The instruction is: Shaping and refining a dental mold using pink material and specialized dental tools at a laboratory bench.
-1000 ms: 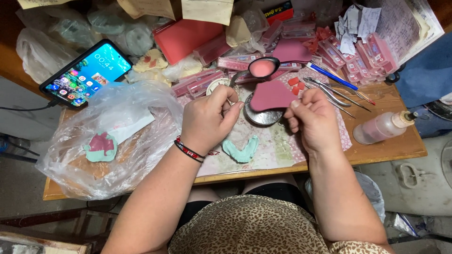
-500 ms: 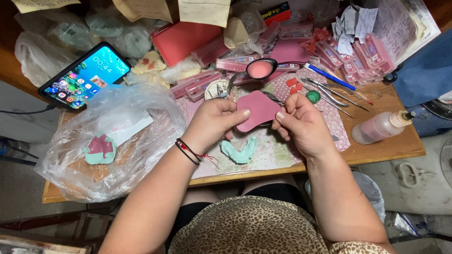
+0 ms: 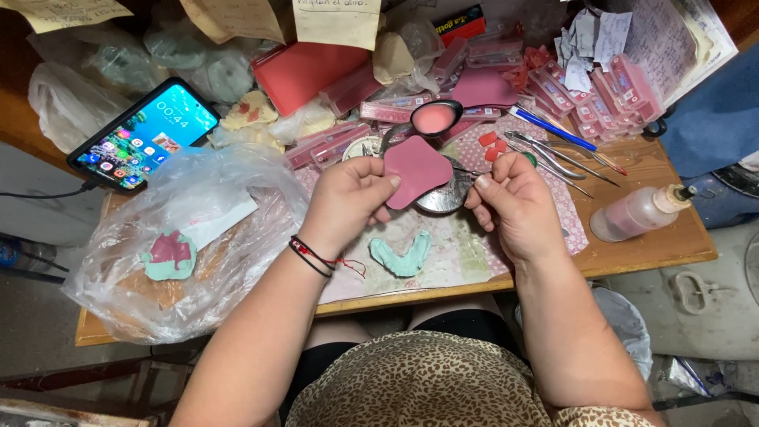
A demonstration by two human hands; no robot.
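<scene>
1. Holding a soft pink sheet (image 3: 417,170) up over the table, the left hand (image 3: 348,198) pinches it at its left edge, thumb on top and fingers curled under. It is clamped on the sheet.
2. The right hand (image 3: 514,207) is closed around a thin metal tool (image 3: 466,170). Its tip points toward the right side of the pink sheet, very near it; I cannot tell if it touches.
3. To do this well, I think the left hand should keep the sheet flat and steady, and not squeeze hard, because the sheet looks soft and could bend.
4. The tool should move slowly, in small touches, and stay away from the left thumb.
5. Just under the sheet sits a round shiny dish (image 3: 444,196), so the work is best kept right above it.
6. Near the wrists, on the mat, lies a pale green teeth mould (image 3: 402,255). The arms should not bump it.
7. Behind the hands a big spoon (image 3: 433,119) holds something pink. More tools (image 3: 553,158) lie to the right.
8. Farther out, a squeeze bottle (image 3: 636,213) lies on the table edge, a phone (image 3: 146,136) sits to the left, and a clear bag (image 3: 198,245) holds another mould (image 3: 168,257).
</scene>
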